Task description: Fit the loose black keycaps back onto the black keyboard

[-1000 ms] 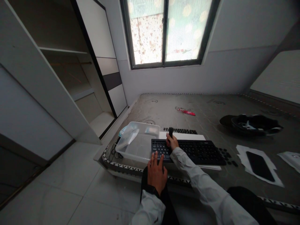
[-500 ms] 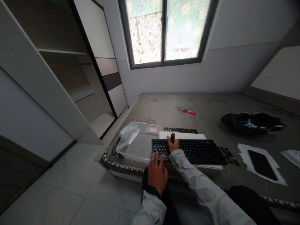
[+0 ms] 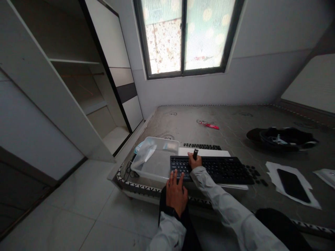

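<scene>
Keyboard (image 3: 222, 169) is presumably steadied by the left hand (image 3: 177, 193) (fingers extended, grasping nothing) while the right hand's grip (image 3: 195, 162) clenches a black handle (image 3: 195, 153) upright.

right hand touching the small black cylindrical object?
Touching: the head view shows the right hand closed around the small black cylindrical object, its top protruding above the fist.

Lt: dim o'all | src: bright window (image 3: 184, 38), nr blown-out | edges: wide-angle distort.

Mattress (image 3: 180, 120) | clear bin (image 3: 161, 169) | loose keycaps (image 3: 252, 172) | red item (image 3: 211, 126) | black cap (image 3: 285, 145)
</scene>
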Motion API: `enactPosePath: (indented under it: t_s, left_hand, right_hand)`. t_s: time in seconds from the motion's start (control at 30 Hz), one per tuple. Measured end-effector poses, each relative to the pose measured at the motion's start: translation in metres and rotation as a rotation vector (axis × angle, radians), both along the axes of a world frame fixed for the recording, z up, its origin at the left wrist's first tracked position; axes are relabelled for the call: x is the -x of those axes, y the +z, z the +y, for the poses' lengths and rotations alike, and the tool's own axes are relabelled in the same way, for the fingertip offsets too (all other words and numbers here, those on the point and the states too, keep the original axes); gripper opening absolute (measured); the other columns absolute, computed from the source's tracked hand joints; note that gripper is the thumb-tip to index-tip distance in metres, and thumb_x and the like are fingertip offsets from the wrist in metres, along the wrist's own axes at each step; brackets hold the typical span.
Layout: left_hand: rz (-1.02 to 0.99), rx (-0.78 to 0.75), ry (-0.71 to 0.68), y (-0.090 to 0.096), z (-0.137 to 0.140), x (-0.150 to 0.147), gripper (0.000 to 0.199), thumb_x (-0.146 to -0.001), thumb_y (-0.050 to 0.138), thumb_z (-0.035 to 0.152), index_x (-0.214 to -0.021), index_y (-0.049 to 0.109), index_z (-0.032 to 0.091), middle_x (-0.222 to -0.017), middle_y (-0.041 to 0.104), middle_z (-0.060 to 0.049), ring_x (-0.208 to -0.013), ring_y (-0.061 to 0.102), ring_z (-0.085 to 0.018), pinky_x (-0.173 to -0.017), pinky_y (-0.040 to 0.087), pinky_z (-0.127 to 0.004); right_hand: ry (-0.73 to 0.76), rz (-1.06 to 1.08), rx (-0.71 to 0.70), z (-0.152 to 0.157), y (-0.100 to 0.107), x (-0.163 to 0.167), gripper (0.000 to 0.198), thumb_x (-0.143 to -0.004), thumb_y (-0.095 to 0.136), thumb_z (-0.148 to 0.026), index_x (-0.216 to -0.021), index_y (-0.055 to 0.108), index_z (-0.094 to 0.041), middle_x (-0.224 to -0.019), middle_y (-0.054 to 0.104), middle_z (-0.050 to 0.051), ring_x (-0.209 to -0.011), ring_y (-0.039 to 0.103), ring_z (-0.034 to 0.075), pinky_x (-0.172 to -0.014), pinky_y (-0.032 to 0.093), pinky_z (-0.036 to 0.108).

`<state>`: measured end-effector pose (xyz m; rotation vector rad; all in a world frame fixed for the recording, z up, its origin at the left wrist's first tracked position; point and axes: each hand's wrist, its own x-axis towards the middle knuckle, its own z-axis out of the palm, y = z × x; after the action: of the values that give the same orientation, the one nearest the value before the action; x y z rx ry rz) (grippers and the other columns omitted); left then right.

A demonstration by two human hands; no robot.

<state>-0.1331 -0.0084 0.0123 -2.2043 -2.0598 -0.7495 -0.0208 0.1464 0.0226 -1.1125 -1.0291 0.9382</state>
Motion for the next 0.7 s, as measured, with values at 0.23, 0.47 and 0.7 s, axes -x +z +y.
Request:
enactPosePath:
  t_s: [0.23, 0.47, 0.7]
  left_hand:
    - [-0.005, 0.012, 0.000, -0.001, 0.000, -0.001, 0.063, -0.081, 0.052, 0.015, -0.141, 0.041, 0.030, -0.152, 0.032, -0.005, -0.139, 0.027, -0.025, -0.109, 0.034, -0.045]
    - [-0.006, 0.002, 0.000, 0.000, -0.001, -0.001, 0.063, -0.081, 0.052, 0.014, -0.141, 0.042, 0.029, -0.152, 0.032, -0.005, -0.139, 0.027, -0.026, -0.109, 0.033, -0.045]
    - [-0.005, 0.014, 0.003, 0.002, 0.000, -0.002, 0.063, -0.081, 0.052, 0.015, -0.141, 0.042, 0.029, -0.152, 0.032, -0.005, -0.140, 0.026, -0.026, -0.109, 0.033, -0.046]
  right_hand:
    - [0.147, 0.202, 0.074, 0.014, 0.010, -0.019, 0.057, -0.068, 0.051, -0.074, -0.053, 0.024, -0.027, -0.035, 0.019, -0.011, -0.029, 0.016, 0.007, -0.031, 0.019, 0.024]
    - [0.229, 0.032, 0.113, 0.017, 0.020, -0.046, 0.059, -0.064, 0.054, -0.077, -0.047, 0.031, -0.025, -0.037, 0.031, -0.006, -0.035, 0.032, 0.010, -0.040, 0.033, 0.028]
    - [0.171, -0.396, 0.098, 0.012, 0.017, -0.066, 0.033, -0.034, 0.089, -0.038, -0.050, 0.064, -0.024, -0.047, 0.054, -0.003, -0.048, 0.043, 0.012, -0.048, 0.023, 0.024]
